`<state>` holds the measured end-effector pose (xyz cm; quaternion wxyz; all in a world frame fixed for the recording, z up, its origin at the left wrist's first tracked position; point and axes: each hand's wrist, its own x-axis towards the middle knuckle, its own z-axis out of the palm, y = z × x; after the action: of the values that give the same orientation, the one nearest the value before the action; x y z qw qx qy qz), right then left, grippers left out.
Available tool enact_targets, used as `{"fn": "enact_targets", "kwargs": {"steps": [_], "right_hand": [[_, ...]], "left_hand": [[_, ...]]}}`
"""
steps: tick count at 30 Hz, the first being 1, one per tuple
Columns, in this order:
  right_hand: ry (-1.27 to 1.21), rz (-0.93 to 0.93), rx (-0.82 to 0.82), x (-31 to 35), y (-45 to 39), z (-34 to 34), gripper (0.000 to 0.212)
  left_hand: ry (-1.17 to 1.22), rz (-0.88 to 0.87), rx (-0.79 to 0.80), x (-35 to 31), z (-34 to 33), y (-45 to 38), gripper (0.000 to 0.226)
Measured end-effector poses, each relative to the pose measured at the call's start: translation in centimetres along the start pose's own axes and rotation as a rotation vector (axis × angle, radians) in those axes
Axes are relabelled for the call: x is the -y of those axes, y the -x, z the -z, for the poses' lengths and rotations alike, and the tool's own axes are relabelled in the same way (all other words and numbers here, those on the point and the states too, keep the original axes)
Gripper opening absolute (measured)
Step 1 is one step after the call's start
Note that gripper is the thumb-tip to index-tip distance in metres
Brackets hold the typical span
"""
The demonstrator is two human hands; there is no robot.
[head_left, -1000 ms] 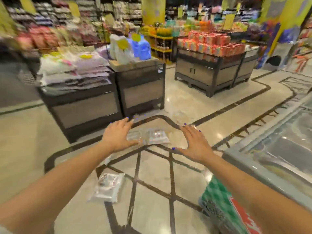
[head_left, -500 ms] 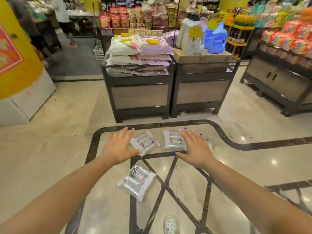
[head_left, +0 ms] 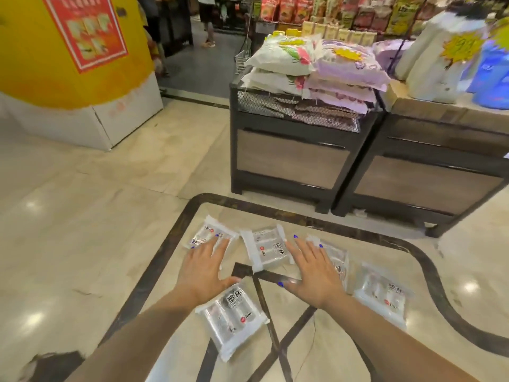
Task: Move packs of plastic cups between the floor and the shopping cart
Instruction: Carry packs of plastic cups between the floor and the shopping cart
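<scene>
On the floor (head_left: 82, 216), five cup packs (head_left: 268, 250), left hand (head_left: 203, 268) and right hand (head_left: 314, 274) flat-fingered above them, grasping nothing.

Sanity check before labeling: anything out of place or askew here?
Yes: five packs of plastic cups lie scattered on the floor at mixed angles, not stacked. The nearest pack sits skewed across the dark inlay lines. Both hands hover open; no shopping cart in view.

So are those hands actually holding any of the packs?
No. Both the left hand and right hand are spread open above the packs; nothing is held.
</scene>
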<state>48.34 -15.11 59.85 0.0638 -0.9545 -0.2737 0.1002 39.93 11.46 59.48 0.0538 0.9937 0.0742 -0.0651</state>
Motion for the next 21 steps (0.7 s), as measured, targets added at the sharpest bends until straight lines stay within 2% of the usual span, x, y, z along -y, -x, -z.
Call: {"fn": "enact_targets", "kwargs": {"steps": [6, 8, 11, 13, 14, 16, 17, 20, 21], "right_hand": [[-0.031, 0.017, -0.005, -2.7, -7.1, -14.7, 0.086], [-0.038, 0.014, -0.017, -3.7, -9.3, -20.7, 0.084], [-0.057, -0.012, 0.054, -5.5, -12.8, -30.8, 0.099], [-0.113, 0.0, 0.053, -6.6, -15.5, -36.8, 0.112], [-0.115, 0.009, 0.045, -7.2, -16.9, -40.0, 0.113], [-0.035, 0.007, 0.031, -8.9, -19.8, -46.3, 0.113], [-0.071, 0.005, 0.015, -9.5, -21.1, -49.2, 0.116], [-0.091, -0.019, 0.121, -11.5, -23.5, -57.6, 0.111], [-0.067, -0.035, 0.121, -11.6, -24.2, -59.6, 0.105]], "left_hand": [[0.061, 0.09, -0.003, 2.2, -14.1, -4.5, 0.104], [0.124, 0.121, 0.078, 3.8, -20.9, -5.9, 0.095], [0.173, 0.072, 0.118, 5.4, -31.6, -8.1, 0.093], [0.186, 0.026, 0.05, 6.1, -37.8, -9.7, 0.073], [0.182, 0.014, 0.027, 6.5, -40.8, -10.6, 0.061], [0.192, 0.052, 0.042, 7.8, -46.9, -12.6, 0.054], [0.205, 0.084, 0.091, 8.6, -49.7, -13.5, 0.058], [0.205, 0.241, 0.27, 10.2, -57.3, -15.0, 0.118], [0.145, 0.271, 0.239, 10.4, -59.2, -15.3, 0.124]]}}
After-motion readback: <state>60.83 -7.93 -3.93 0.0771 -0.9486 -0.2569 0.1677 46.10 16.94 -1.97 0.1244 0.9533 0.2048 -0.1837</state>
